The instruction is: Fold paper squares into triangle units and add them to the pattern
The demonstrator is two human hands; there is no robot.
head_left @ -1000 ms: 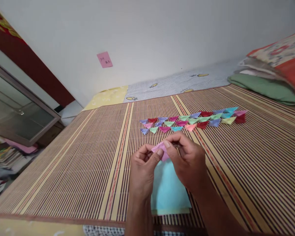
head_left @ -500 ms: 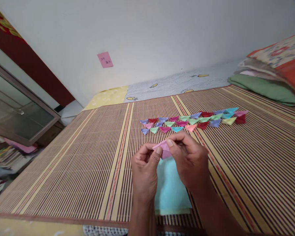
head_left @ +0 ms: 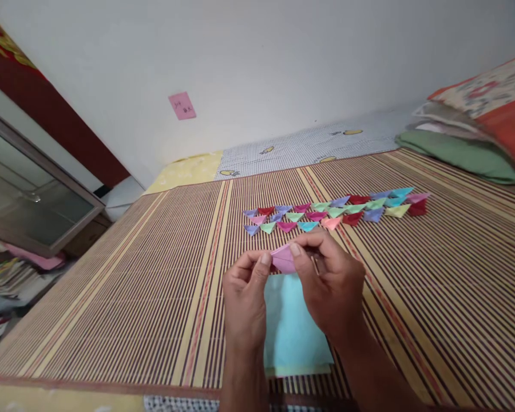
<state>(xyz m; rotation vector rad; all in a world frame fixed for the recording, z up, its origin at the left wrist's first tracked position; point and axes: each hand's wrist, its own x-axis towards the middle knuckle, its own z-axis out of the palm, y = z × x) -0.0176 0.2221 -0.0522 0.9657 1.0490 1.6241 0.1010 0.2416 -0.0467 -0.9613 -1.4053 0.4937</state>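
Note:
A small folded piece of pink paper (head_left: 283, 260) is pinched between both my hands above the striped bamboo mat (head_left: 154, 286). My left hand (head_left: 244, 297) grips its left end with thumb and fingers closed. My right hand (head_left: 330, 283) pinches its right side the same way. Under my hands lies a stack of paper sheets with a light blue sheet (head_left: 294, 332) on top. Farther back, several small folded paper triangles (head_left: 332, 209) in many colours lie in rows on the mat.
A white wall with a pink note (head_left: 182, 106) stands behind the bed. Folded bedding and pillows (head_left: 472, 126) are piled at the right. At the left, past the mat's edge, is a glass-fronted frame (head_left: 30, 194) with books and clutter below.
My hands have turned and pressed the pink paper a little; the left thumb slid left along it. The paper now looks more tightly folded.

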